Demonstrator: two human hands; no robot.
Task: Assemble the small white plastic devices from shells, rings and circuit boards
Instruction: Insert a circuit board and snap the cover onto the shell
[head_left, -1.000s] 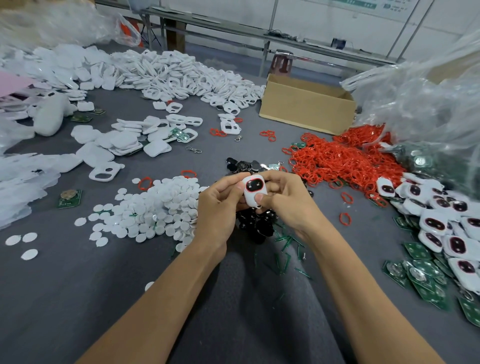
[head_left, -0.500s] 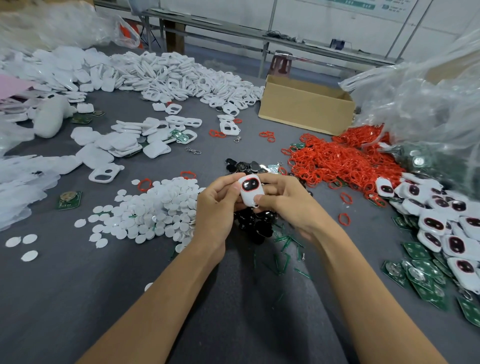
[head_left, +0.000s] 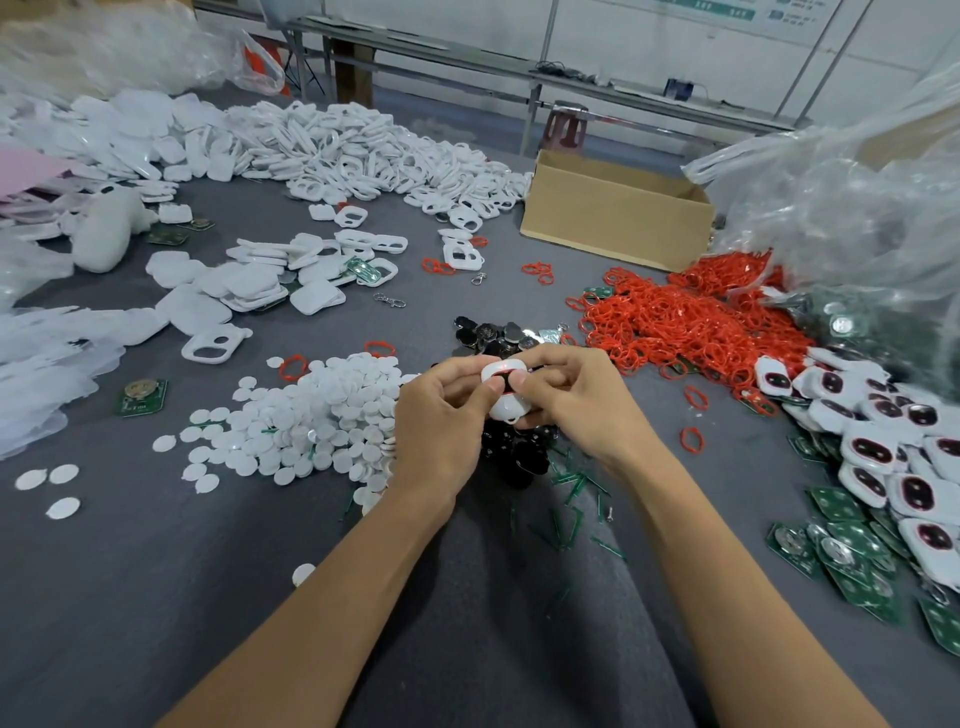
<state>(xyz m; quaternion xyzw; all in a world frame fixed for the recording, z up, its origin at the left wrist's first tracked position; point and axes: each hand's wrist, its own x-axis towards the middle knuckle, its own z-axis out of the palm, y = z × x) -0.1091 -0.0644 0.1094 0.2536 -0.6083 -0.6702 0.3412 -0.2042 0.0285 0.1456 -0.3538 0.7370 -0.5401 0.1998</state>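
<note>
Shell heap (head_left: 363, 150): far behind the white device, to its left.
Loose circuit board (head_left: 139, 397): far left of the device, flat on the grey table (head_left: 156, 571).
White discs (head_left: 311, 415): heap just left of the device, touching the left hand.
Left hand (head_left: 441, 415): pinches the device's left side, thumb on its front.
White device (head_left: 505, 406): held between both hands, above the black parts (head_left: 519, 457).
Right hand (head_left: 582, 400): pinches the device's right side, thumb on its front and fingers curled behind it.
Red rings (head_left: 691, 317): pile behind and to the right of the device.
Finished devices (head_left: 883, 441): far right of the device, lying over green boards (head_left: 852, 551).
</note>
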